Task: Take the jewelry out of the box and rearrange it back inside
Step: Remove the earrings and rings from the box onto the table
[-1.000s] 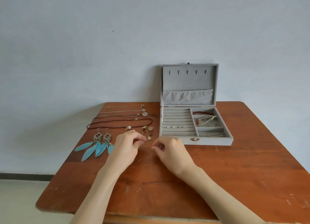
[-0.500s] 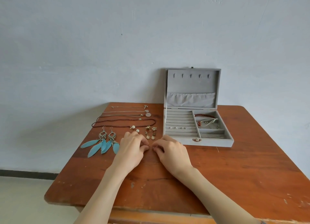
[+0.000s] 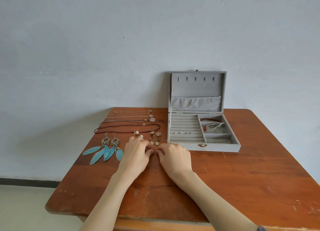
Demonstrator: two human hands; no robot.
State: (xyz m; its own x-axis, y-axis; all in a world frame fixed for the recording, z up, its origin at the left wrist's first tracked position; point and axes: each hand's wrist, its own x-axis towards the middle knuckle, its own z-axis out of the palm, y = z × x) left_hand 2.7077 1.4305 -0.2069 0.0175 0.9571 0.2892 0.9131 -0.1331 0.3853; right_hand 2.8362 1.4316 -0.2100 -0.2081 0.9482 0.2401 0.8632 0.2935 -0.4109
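An open grey jewelry box [image 3: 218, 148] stands on the wooden table [image 3: 242, 178], lid upright against the wall. Small studs [image 3: 183, 132] sit in its ring rows, and a red bead bracelet [image 3: 210, 120] and cords lie in its right compartments. Left of the box lie several necklaces [image 3: 128, 126], two blue feather earrings [image 3: 105, 149], pearl earrings [image 3: 137, 132] and small gold drop earrings [image 3: 155, 138]. My left hand [image 3: 136, 157] and my right hand [image 3: 174, 157] meet fingertip to fingertip on the table just below the drop earrings, pinching a tiny gold piece [image 3: 155, 149] between them.
A pale wall rises directly behind the table. The table's front edge [image 3: 155, 218] is worn and chipped. Bare wood stretches to the right of the box and in front of my hands.
My hands have drawn together until their fingertips touch over the tiny gold piece. The view has shifted slightly; the jewelry and box have not moved.
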